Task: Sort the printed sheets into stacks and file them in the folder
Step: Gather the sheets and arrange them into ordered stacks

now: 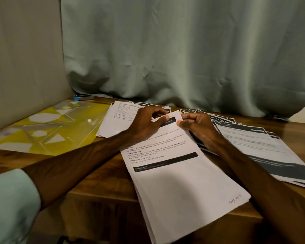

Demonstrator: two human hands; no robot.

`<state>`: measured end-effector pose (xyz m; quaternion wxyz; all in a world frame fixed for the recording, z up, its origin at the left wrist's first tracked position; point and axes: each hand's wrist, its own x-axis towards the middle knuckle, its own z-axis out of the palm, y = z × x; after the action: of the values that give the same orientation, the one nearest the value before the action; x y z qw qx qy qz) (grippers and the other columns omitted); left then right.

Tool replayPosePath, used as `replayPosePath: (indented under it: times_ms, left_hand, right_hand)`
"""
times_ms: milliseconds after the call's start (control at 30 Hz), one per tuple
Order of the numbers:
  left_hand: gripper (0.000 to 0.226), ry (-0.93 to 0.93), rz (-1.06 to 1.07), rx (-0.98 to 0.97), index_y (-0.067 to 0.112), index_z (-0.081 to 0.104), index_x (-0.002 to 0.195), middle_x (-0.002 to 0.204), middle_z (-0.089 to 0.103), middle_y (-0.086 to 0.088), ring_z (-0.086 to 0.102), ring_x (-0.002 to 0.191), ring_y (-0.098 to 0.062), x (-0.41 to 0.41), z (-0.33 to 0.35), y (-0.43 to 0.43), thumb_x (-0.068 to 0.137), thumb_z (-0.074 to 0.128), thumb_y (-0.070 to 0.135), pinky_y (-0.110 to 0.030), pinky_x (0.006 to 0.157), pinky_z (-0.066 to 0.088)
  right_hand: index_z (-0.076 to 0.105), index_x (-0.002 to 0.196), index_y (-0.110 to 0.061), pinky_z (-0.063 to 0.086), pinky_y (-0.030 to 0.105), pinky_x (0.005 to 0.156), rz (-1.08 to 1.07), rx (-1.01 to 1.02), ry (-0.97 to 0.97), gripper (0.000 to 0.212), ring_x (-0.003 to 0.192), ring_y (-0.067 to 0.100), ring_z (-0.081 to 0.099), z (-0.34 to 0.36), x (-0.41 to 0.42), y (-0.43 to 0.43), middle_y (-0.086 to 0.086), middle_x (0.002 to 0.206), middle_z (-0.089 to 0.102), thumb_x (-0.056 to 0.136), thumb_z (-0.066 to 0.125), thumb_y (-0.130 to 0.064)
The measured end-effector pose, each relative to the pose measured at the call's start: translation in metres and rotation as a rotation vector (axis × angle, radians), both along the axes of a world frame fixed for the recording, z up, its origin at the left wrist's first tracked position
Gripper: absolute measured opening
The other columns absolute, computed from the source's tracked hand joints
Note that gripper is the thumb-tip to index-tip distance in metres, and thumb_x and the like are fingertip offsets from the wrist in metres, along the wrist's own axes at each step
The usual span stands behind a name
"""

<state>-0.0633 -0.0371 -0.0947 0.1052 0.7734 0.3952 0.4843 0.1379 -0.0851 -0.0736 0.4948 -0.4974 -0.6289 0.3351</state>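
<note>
A stack of printed sheets lies slanted in front of me, its near end hanging over the table's front edge; the top page bears black bars and a handwritten page number. My left hand and my right hand both pinch the far top edge of this stack, thumbs on the top sheet. A second stack lies behind my left hand. More sheets with dark headers are fanned out on the right. The yellow patterned folder lies flat at the left, with a white snap button.
A wooden table holds everything. A grey-green curtain hangs along the back and a beige wall panel stands at the left. A small blue and grey object, perhaps a stapler, sits in the back corner.
</note>
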Motion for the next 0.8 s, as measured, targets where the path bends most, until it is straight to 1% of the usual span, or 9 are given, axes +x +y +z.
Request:
replayPosePath:
  times_ms: [67,133,200,300,433,500,567,700,800]
  left_hand:
    - [0.018,-0.031,-0.022,-0.024,0.023,0.079,0.104,0.095,0.075,0.012,0.067,0.083,-0.002,-0.002,0.001,0.002,0.09,0.077,0.033,-0.009,0.068,0.047]
    - [0.02,-0.031,-0.058,-0.052,0.024,0.08,0.103,0.092,0.075,0.014,0.067,0.083,0.0,-0.005,0.003,0.005,0.086,0.081,0.035,-0.012,0.068,0.051]
    - [0.021,-0.015,-0.083,-0.064,0.023,0.081,0.103,0.095,0.076,0.011,0.067,0.083,0.002,-0.007,0.003,0.009,0.085,0.081,0.035,-0.016,0.069,0.055]
    - [0.02,-0.003,-0.106,-0.049,0.023,0.081,0.105,0.101,0.078,0.01,0.069,0.085,0.0,-0.009,0.004,0.01,0.087,0.079,0.033,-0.019,0.071,0.057]
    - [0.02,-0.075,-0.121,-0.055,0.018,0.08,0.107,0.094,0.076,0.012,0.07,0.082,-0.002,-0.008,0.003,0.006,0.088,0.08,0.025,-0.02,0.07,0.055]
    - [0.015,-0.1,-0.128,-0.064,0.019,0.077,0.101,0.088,0.078,0.009,0.071,0.079,-0.002,-0.008,0.004,0.007,0.087,0.081,0.023,-0.02,0.069,0.055]
    - [0.015,-0.109,-0.13,-0.064,0.016,0.074,0.097,0.084,0.079,0.008,0.073,0.079,-0.002,-0.009,0.005,0.007,0.087,0.081,0.024,-0.016,0.069,0.054]
    - [0.017,-0.138,-0.133,-0.105,0.016,0.073,0.094,0.082,0.079,0.006,0.074,0.077,-0.004,-0.011,0.007,0.006,0.086,0.082,0.028,-0.017,0.067,0.055]
    - [0.018,-0.163,-0.117,-0.116,0.018,0.075,0.089,0.081,0.078,0.008,0.073,0.076,-0.005,-0.011,0.008,0.008,0.084,0.083,0.033,-0.013,0.061,0.05]
  right_hand:
    - [0.075,0.107,-0.008,0.059,0.023,0.061,-0.001,-0.019,0.007,0.018,0.078,0.022,0.077,0.001,0.001,0.001,0.005,0.093,0.08,0.09,0.073,-0.002]
    - [0.075,0.108,-0.01,0.059,0.021,0.062,0.009,-0.04,-0.033,0.019,0.079,0.018,0.077,0.002,0.003,0.005,0.001,0.095,0.08,0.091,0.073,-0.005]
    - [0.074,0.11,-0.015,0.058,0.018,0.064,0.028,-0.068,-0.101,0.019,0.08,0.012,0.077,0.003,0.004,0.006,-0.003,0.1,0.078,0.092,0.072,-0.008]
    - [0.072,0.122,-0.011,0.06,0.021,0.07,0.051,-0.082,-0.165,0.029,0.086,0.015,0.076,0.002,0.006,0.009,0.0,0.11,0.077,0.093,0.071,-0.011]
    - [0.071,0.122,-0.011,0.064,0.033,0.075,0.091,-0.147,-0.048,0.029,0.088,0.022,0.077,0.001,0.009,0.01,0.001,0.104,0.079,0.094,0.071,-0.014]
    - [0.071,0.121,-0.01,0.062,0.044,0.085,0.114,-0.194,0.029,0.028,0.092,0.028,0.077,0.001,0.011,0.011,0.004,0.106,0.078,0.094,0.07,-0.016]
    - [0.071,0.12,-0.007,0.058,0.051,0.094,0.138,-0.231,0.098,0.026,0.097,0.033,0.075,0.001,0.013,0.014,0.009,0.109,0.077,0.096,0.068,-0.017]
    - [0.071,0.12,-0.007,0.052,0.055,0.102,0.143,-0.271,0.154,0.027,0.103,0.036,0.073,-0.001,0.014,0.017,0.013,0.114,0.076,0.096,0.068,-0.02]
    - [0.072,0.119,-0.006,0.051,0.056,0.103,0.143,-0.275,0.177,0.029,0.104,0.038,0.072,-0.002,0.015,0.019,0.014,0.115,0.075,0.096,0.068,-0.022]
